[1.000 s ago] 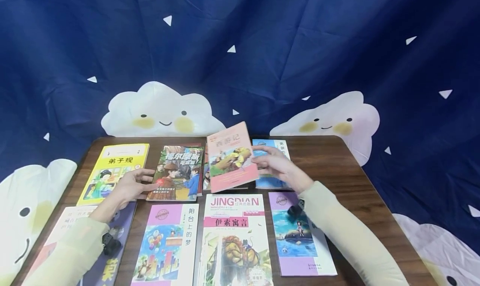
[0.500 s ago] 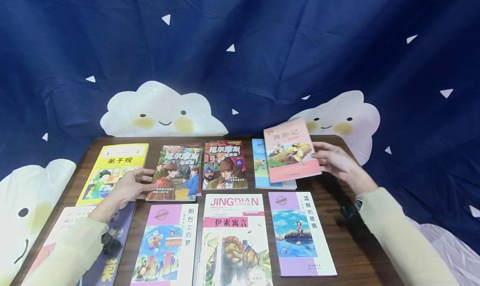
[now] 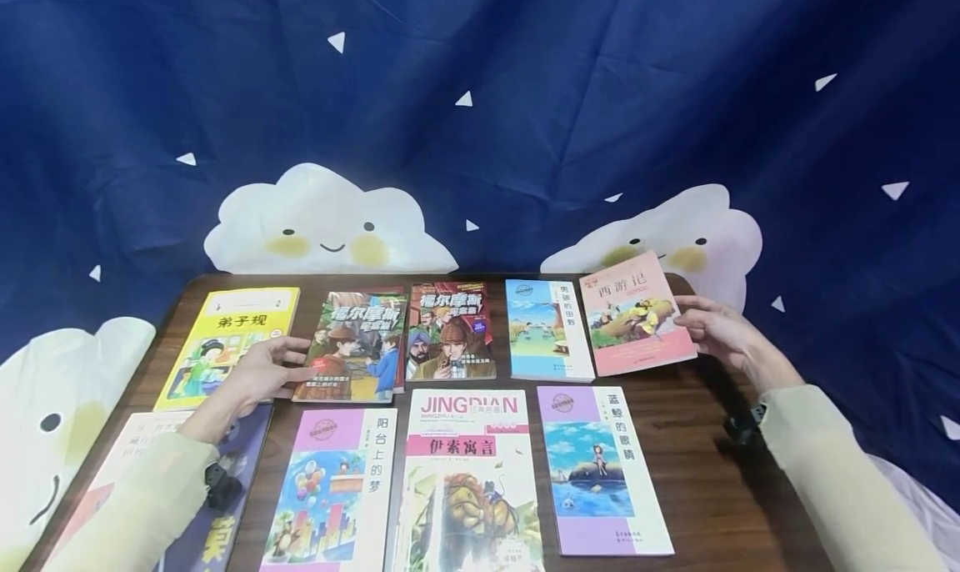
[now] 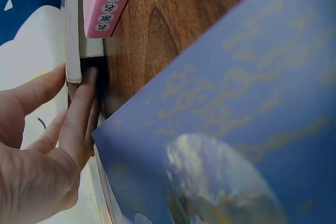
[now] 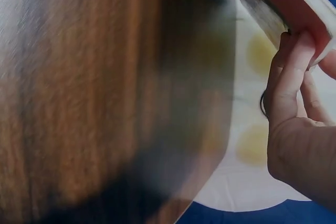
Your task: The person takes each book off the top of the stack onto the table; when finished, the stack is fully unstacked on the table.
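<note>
My right hand (image 3: 723,334) pinches the right edge of a pink paperback book (image 3: 637,315), which is tilted above the table's back right part. In the right wrist view that book's underside (image 5: 286,1) shows, fingers beneath it, with the table some way off. At the left, my left hand (image 3: 258,380) holds the left edge of a detective-cover book (image 3: 352,347) that lies over a red one. The left wrist view shows the thumb and fingers either side of that book's page edge (image 4: 73,30).
In the back row lie a yellow book (image 3: 240,322), a red detective book (image 3: 452,330) and a blue-white book (image 3: 551,330). Nearer are several more: a balloon-cover book (image 3: 330,489), a lion-cover book (image 3: 472,480), a purple-edged book (image 3: 600,472). A cloud-print curtain (image 3: 480,138) hangs behind the table (image 3: 712,472).
My right hand has carried the pink book rightward, from over the red detective book, across the blue-white book, to its right side. My left hand has stayed in place.
</note>
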`<action>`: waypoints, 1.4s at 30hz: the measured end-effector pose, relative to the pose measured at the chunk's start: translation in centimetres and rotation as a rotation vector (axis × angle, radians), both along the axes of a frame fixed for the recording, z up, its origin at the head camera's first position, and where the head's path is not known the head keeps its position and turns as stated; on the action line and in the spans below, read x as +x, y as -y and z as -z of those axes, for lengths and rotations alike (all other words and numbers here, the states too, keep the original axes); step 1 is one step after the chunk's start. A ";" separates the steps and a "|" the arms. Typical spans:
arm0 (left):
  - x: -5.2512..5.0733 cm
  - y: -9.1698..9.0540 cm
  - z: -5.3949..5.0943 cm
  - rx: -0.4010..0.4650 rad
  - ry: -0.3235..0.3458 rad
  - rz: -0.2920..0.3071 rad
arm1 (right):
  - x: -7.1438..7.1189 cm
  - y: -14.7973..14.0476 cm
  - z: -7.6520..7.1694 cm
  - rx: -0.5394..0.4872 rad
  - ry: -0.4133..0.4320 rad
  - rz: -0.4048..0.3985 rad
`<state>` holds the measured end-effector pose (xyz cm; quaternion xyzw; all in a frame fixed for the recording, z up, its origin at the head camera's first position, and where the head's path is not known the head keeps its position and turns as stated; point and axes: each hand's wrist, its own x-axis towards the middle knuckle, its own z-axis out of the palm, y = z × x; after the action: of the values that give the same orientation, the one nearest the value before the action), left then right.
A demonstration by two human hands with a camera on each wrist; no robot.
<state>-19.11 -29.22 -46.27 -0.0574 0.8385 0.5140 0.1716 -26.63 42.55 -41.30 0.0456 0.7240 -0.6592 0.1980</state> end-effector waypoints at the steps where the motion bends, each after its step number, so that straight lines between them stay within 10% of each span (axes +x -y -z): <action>1: 0.0 0.0 0.1 0.002 0.001 0.002 | 0.0 -0.1 0.2 0.005 0.008 -0.004; 10: 0.0 -0.1 0.2 0.028 -0.001 -0.012 | -1.1 -0.6 2.2 0.093 0.000 0.063; 17: 0.0 -0.2 -0.1 -0.001 -0.009 -0.001 | -0.5 -0.9 3.1 0.453 -0.085 0.009; 22: 0.0 -0.3 -0.2 0.009 -0.010 -0.006 | 0.3 -0.1 2.9 0.576 -0.183 0.127; 28: 0.1 -0.3 -0.2 0.014 0.002 -0.023 | 0.6 4.6 2.3 0.423 -0.169 0.161; 42: 0.2 -0.4 -0.4 -0.031 -0.024 -0.022 | 0.1 21.7 1.1 0.149 -0.071 -0.068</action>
<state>-18.92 -28.79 -45.83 -0.0631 0.8476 0.5035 0.1551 -26.57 20.86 -42.40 0.0121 0.7787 -0.5977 0.1906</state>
